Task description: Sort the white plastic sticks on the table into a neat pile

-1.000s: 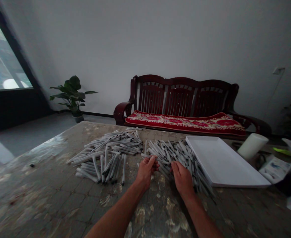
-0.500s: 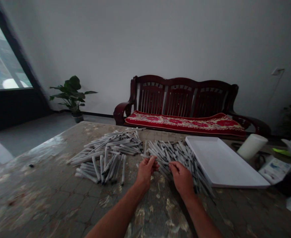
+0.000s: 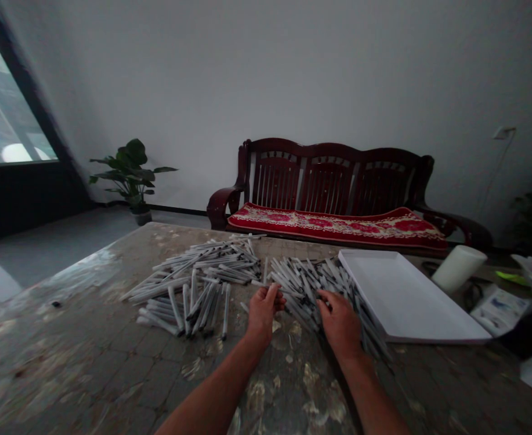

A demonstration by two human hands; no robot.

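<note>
Two heaps of grey-white pens lie on a worn, mottled table (image 3: 89, 362). My left hand (image 3: 262, 313) is closed round a few pens at the near left edge of the right heap (image 3: 314, 281). Palm down, my right hand (image 3: 341, 324) rests on the same heap, its fingers curled into the pens. The left heap (image 3: 196, 278) lies apart from both hands, further left.
A shallow white tray (image 3: 406, 299) lies right of the pens, with a white roll (image 3: 459, 269) and papers (image 3: 502, 309) beyond it. Behind the table stand a dark wooden bench with a red cushion (image 3: 338, 220) and a potted plant (image 3: 132, 175).
My right hand has slid a little right and forward onto the heap. My left hand has drawn slightly back with its pens.
</note>
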